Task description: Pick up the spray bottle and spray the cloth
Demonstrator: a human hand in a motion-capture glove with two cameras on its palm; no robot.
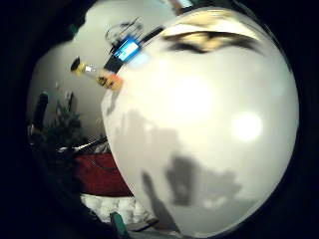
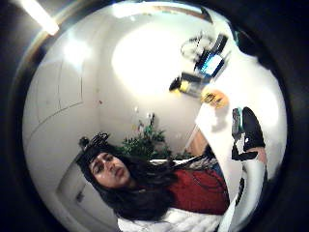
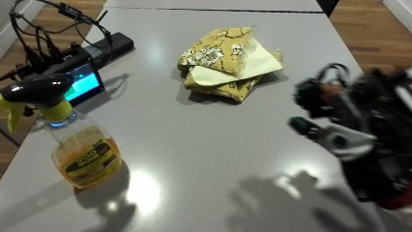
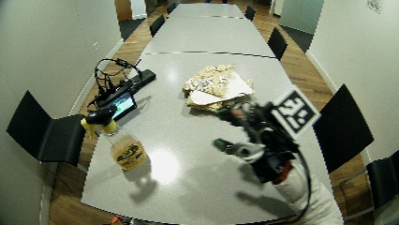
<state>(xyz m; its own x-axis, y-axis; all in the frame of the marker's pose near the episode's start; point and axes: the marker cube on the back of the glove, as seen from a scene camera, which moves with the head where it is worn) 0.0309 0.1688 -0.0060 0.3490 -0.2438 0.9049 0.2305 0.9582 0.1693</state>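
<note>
On the table (image 3: pixel 212 145), spray bottle (image 3: pixel 77 145) stands upright, nozzle pointing off the table's edge.

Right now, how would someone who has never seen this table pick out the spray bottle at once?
Start at the long grey table and go to the edge with the black device with a lit screen. Just beside it stands the spray bottle, upright, apart from the folded yellow cloth at mid-table. It alone holds orange liquid, with a yellow collar and black trigger head.
</note>
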